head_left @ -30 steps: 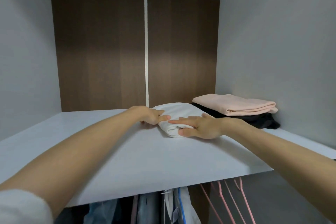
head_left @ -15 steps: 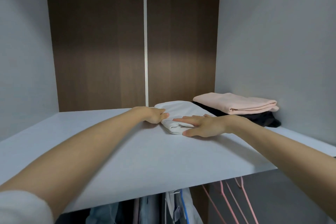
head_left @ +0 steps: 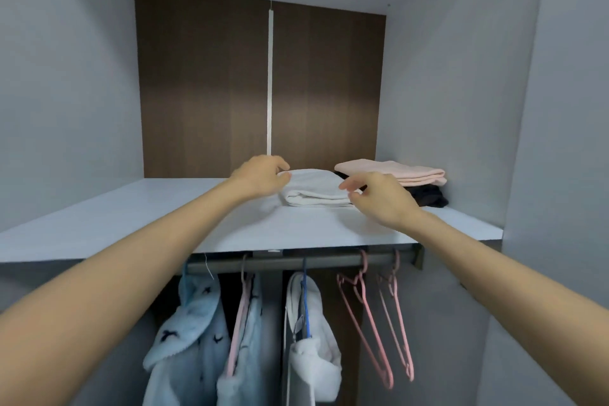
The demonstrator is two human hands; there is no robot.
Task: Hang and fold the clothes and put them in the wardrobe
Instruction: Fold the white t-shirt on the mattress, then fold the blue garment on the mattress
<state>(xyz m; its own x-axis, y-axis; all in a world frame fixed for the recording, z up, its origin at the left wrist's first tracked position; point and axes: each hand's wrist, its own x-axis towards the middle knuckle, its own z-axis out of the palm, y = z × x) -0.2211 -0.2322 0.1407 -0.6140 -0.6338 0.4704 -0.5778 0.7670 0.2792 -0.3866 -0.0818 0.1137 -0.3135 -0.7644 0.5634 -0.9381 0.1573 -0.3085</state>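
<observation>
Two hands flank the folded white garment point(head_left: 313, 188) on the shelf point(head_left: 131, 214): left hand point(head_left: 260, 176) curled against its left end (gripping or not, unclear); right hand point(head_left: 379, 199) loosely curled, empty; soft, light cloth, likely best held under both ends.

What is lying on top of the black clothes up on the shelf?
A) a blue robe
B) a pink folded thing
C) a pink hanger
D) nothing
B: the pink folded garment lies right on the black garment at the right end of the shelf.
</observation>
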